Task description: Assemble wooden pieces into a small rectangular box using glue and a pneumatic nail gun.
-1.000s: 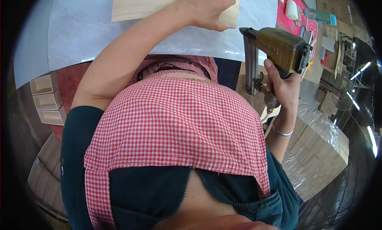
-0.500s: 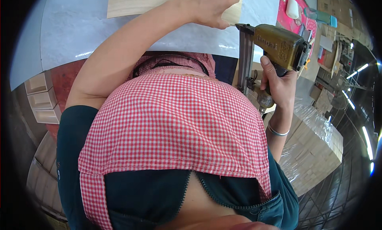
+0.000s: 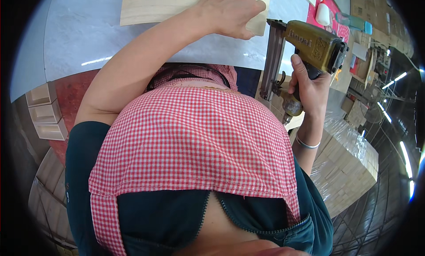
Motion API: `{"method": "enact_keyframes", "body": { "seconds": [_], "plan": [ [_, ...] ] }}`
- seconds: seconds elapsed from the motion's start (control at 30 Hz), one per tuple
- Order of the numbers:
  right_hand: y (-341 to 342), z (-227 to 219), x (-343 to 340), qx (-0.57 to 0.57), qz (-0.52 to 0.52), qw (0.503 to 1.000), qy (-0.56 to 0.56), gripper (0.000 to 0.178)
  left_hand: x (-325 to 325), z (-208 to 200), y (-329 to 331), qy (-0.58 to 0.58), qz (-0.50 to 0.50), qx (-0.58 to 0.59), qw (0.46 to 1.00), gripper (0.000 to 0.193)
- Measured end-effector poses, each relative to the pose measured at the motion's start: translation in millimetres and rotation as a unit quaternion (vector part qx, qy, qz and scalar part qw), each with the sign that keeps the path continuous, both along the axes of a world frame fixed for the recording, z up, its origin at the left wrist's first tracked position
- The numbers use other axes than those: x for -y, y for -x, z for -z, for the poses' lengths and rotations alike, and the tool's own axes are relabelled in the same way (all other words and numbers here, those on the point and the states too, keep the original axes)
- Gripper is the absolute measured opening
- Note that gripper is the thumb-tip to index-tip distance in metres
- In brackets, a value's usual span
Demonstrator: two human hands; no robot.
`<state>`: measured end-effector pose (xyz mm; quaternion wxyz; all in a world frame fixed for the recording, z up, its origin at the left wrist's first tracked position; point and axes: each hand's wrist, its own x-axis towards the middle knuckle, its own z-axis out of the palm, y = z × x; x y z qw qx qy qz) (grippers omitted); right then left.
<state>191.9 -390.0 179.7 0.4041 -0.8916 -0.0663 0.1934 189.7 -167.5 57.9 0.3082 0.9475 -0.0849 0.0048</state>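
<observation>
A pale wooden board (image 3: 152, 8) lies at the top of the head view, partly cut off by the upper edge. My left hand (image 3: 232, 14) reaches across to its right end and grips it there, fingers bent over the wood. My right hand (image 3: 312, 87) is wrapped round the handle of a brass-coloured pneumatic nail gun (image 3: 312, 41), thumb up along the grip. The gun's nose points left, close beside the board's right edge and slightly apart from my left fingers. Its long magazine hangs down toward me.
The board is on a glossy pale-grey tabletop (image 3: 75, 39). Beyond the gun, a white bottle (image 3: 323, 14) and a greenish clear bottle (image 3: 354, 22) lie on a red surface. Plastic-wrapped stacked wood (image 3: 347, 167) stands at right; small wooden boxes (image 3: 46, 114) stand at left.
The nail gun's nose has moved slightly up and right, away from my left fingers and the board's edge. My left hand stays on the board.
</observation>
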Motion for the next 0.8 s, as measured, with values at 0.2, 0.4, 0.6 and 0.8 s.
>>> {"method": "enact_keyframes", "body": {
  "seconds": [0.2, 0.4, 0.6, 0.8],
  "plan": [
    [-3, -2, -6, -0.004, -0.006, 1.000, 0.013, 0.020, -3, 3, 2, -0.017, 0.014, 0.021, 1.000, 0.040],
    [0, -3, -11, -0.010, -0.007, 1.000, 0.023, 0.020, 1, 9, 7, 0.037, -0.010, 0.034, 0.999, 0.040],
    [7, -5, -13, -0.016, 0.002, 0.999, 0.033, 0.020, -1, 24, 2, 0.039, 0.009, 0.203, 0.978, 0.040],
    [7, -9, -12, -0.033, 0.047, 0.998, 0.008, 0.022, 0, -4, 5, 0.020, 0.017, 0.084, 0.996, 0.042]
  ]
}}
